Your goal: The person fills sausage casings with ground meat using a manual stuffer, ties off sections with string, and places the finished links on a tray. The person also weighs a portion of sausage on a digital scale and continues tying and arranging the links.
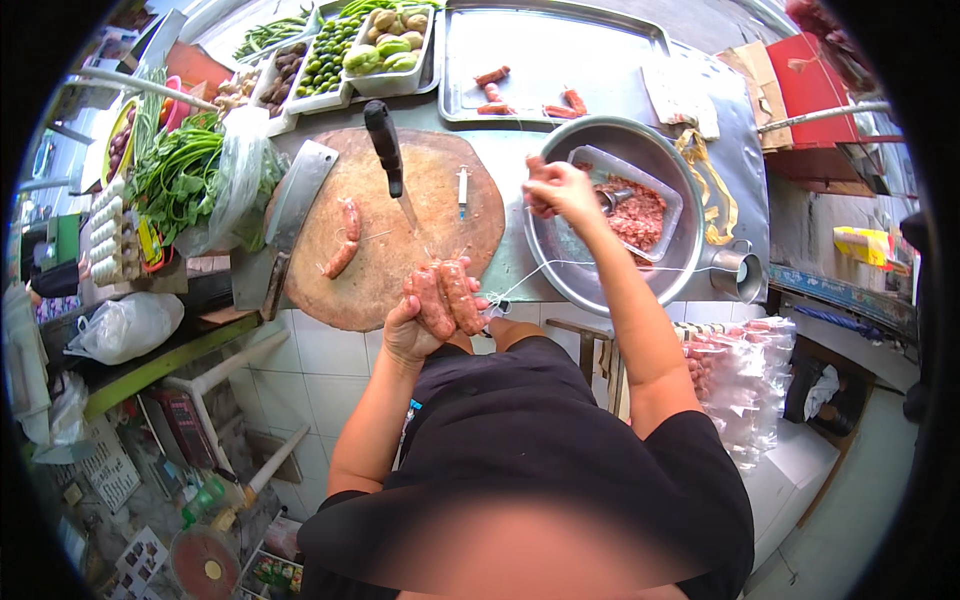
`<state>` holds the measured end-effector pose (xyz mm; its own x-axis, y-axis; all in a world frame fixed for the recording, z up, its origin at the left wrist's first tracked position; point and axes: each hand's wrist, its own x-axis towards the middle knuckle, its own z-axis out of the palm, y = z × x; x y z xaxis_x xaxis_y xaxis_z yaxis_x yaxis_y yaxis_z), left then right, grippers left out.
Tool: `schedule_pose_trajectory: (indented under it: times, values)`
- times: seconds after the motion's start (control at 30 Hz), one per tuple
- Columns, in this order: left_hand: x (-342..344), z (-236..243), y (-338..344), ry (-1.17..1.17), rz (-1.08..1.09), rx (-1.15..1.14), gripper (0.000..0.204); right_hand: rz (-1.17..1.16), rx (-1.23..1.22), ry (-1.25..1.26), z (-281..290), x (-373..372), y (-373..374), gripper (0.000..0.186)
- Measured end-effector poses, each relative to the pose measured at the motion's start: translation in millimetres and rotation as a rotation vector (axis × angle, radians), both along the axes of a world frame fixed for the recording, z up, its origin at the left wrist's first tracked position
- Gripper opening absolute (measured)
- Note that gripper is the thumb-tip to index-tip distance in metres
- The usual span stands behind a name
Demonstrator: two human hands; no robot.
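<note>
My left hand (410,335) grips a bundle of linked raw sausages (450,298) at the front edge of a round wooden chopping board (380,160). My right hand (560,190) is raised over a steel bowl (535,275), fingers curled; what they hold is unclear. Inside the bowl sits a clear tub of minced meat (635,220) with metal in it. White string (560,262) runs from the sausages across the bowl toward a steel cup (737,272). On the board are a black-handled knife (385,150) standing upright, a syringe (462,190) and two sausage links (349,222).
A cleaver (305,185) lies at the board's left, beside leafy greens (180,175). Behind are vegetable trays (385,50) and a metal tray (610,55) with sausage links. Yellowish casings (712,190) lie right of the bowl. Bagged sausages (735,380) are below right.
</note>
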<state>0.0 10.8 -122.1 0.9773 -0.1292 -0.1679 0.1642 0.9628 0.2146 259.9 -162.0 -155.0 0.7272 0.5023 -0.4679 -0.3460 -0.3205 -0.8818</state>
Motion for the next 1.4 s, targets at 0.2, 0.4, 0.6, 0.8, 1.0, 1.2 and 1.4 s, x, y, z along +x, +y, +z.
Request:
schedule_pose_trajectory:
  times: [0.2, 0.4, 0.6, 0.8, 1.0, 1.2, 1.4]
  values:
    - [-28.5, -14.9, 4.5, 0.082, 0.109, 0.024, 0.1, 0.223, -0.232, -0.484, -31.0, -37.4, 80.7, 0.039]
    - [-32.9, -19.0, 2.5, 0.146, 0.121, 0.079, 0.092, 0.387, -0.284, -0.693, -39.0, -47.1, 103.1, 0.027]
    - [-27.3, -17.1, 4.9, 0.104, 0.06, -0.022, 0.097, 0.167, -0.29, -0.838, -63.9, 43.9, 91.4, 0.019]
    - [-15.8, -22.5, -0.4, 0.118, 0.046, -0.043, 0.093, 0.109, -0.562, -1.031, -117.9, 162.9, 131.6, 0.024]
    - [-8.6, -38.1, -9.9, 0.066, 0.057, -0.075, 0.088, 0.521, -0.54, -1.183, -162.2, 224.1, 168.4, 0.024]
    - [-5.4, -37.6, -15.8, 0.107, 0.017, -0.08, 0.092, 0.132, -0.447, -0.885, -165.7, 237.7, 148.9, 0.025]
    - [43.8, -19.4, -29.4, 0.005, 0.039, 0.013, 0.092, -0.167, 0.499, 0.212, -35.0, 154.3, 54.4, 0.052]
